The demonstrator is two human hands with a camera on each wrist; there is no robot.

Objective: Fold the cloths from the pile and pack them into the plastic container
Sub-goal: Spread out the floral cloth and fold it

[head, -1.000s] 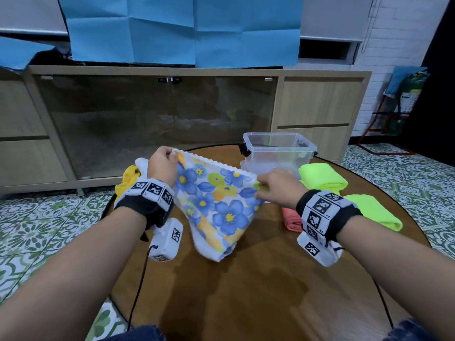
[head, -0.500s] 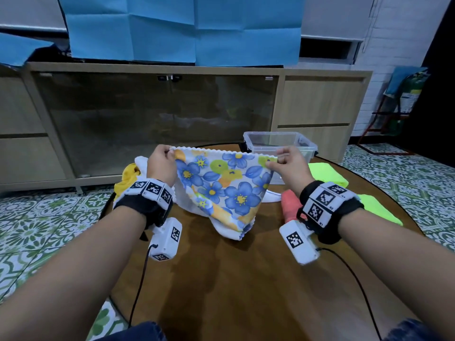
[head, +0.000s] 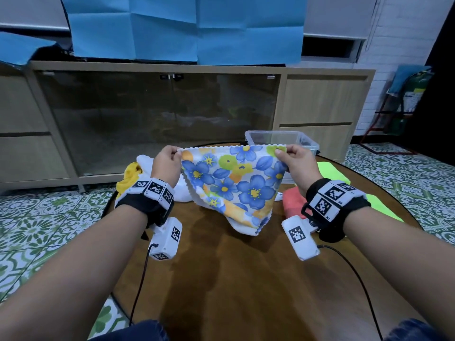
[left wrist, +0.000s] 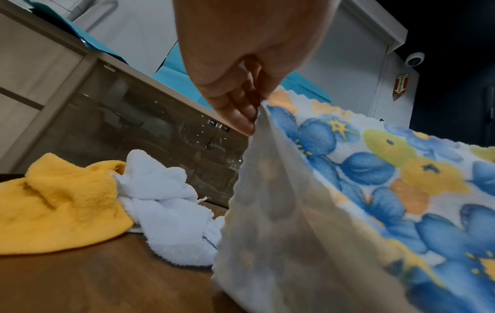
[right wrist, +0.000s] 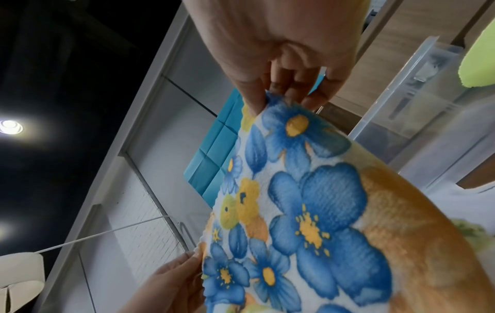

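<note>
My right hand (head: 296,161) has risen level with my left hand (head: 166,163); both pinch the floral cloth (head: 234,183) taut. Next, lower it flat on the worktop (head: 234,279), corners matched.

Soft printed terry on the flowered cloth (head: 231,183), edge scalloped, back side paler and matt. Fluffy, rough pile on the yellow cloth (left wrist: 58,203) and the white towel (left wrist: 166,201) at 11 o'clock. Clear, smooth plastic for the container (head: 307,141) at 1 o'clock. Glossy varnished wood on the table (head: 234,279). Matt wood grain and dark smooth glass on the cabinet (head: 317,102). Creased matt blue paper (head: 187,25) at 12 o'clock.
</note>
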